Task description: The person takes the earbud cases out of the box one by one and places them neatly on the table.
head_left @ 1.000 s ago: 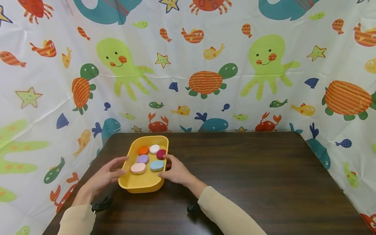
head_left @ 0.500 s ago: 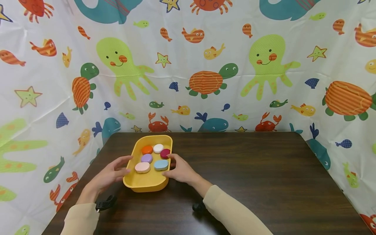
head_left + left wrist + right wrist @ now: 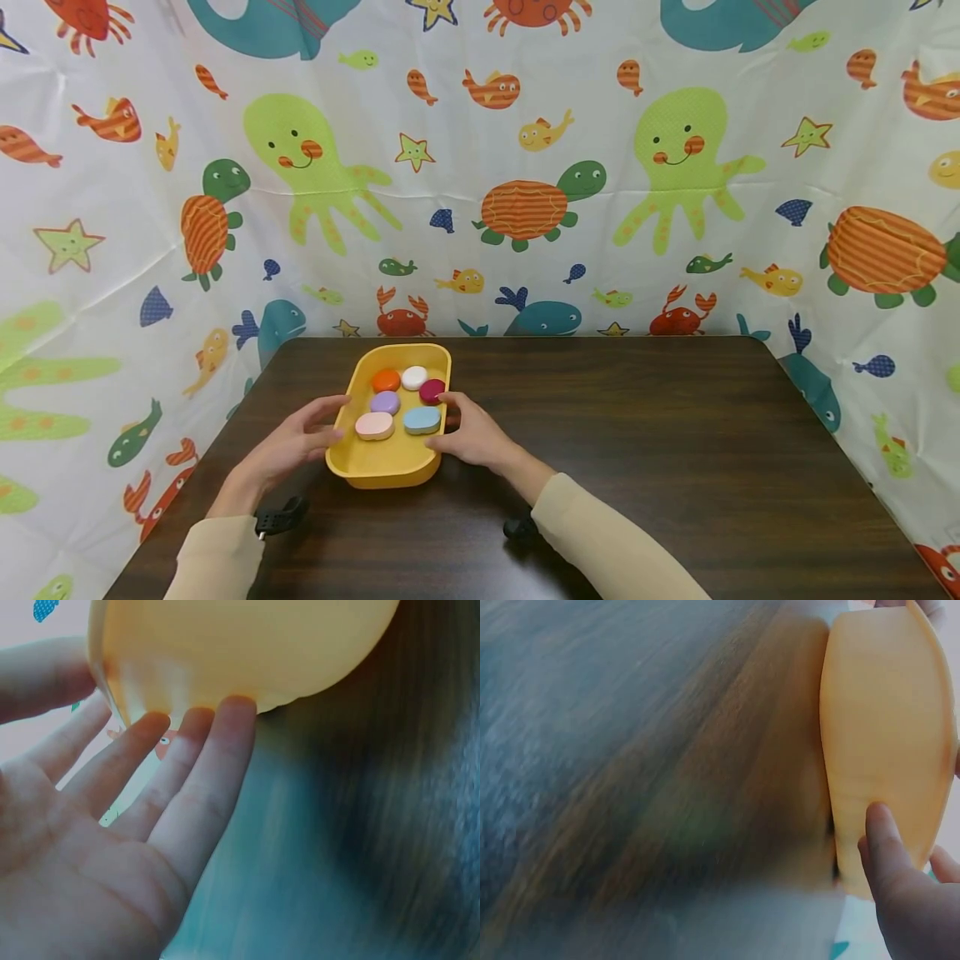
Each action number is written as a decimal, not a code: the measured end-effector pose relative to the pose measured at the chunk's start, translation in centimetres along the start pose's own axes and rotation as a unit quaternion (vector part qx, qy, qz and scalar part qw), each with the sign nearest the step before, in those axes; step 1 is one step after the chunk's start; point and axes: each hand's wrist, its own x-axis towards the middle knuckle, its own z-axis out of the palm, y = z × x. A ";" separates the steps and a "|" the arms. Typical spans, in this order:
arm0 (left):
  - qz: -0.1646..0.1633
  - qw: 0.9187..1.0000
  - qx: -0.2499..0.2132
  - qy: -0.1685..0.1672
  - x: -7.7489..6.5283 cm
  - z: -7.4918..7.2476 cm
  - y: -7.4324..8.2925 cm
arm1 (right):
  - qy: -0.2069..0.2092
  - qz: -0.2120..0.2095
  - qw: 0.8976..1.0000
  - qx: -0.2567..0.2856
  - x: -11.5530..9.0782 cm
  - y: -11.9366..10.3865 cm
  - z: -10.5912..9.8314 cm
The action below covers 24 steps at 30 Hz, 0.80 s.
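Note:
A yellow tray [image 3: 390,458] with raised walls stands at the left part of the brown table, one hand at each side. My left hand [image 3: 294,440] holds its left wall, thumb over the rim; the left wrist view has the fingertips against the tray's outer wall [image 3: 240,652]. On the opposite side my right hand [image 3: 480,435] grips the right rim, with fingers also along the outer wall [image 3: 885,697]. Inside lie several smooth rounded pieces: orange [image 3: 386,380], white [image 3: 414,377], dark red [image 3: 432,391], purple [image 3: 385,402], pink [image 3: 374,426] and light blue [image 3: 422,420].
The dark wooden table [image 3: 660,467] extends far to the right of the tray. Behind it hangs a white curtain [image 3: 465,317] printed with sea animals. A black strap [image 3: 281,517] is at the left wrist, another black piece [image 3: 519,528] by the right sleeve.
Both hands have moved steadily to the right with the yellow tray between them. The pieces inside keep their arrangement.

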 end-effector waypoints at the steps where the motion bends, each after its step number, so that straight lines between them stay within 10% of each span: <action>1: 0.000 1.000 0.000 0.000 0.0 0.1 0.1 | 0.001 0.000 1.000 0.000 -0.1 0.1 -0.1; 24: 0.000 1.000 -0.006 -0.006 0.9 1.8 0.9 | 0.015 0.010 1.000 0.019 -0.9 0.6 -1.7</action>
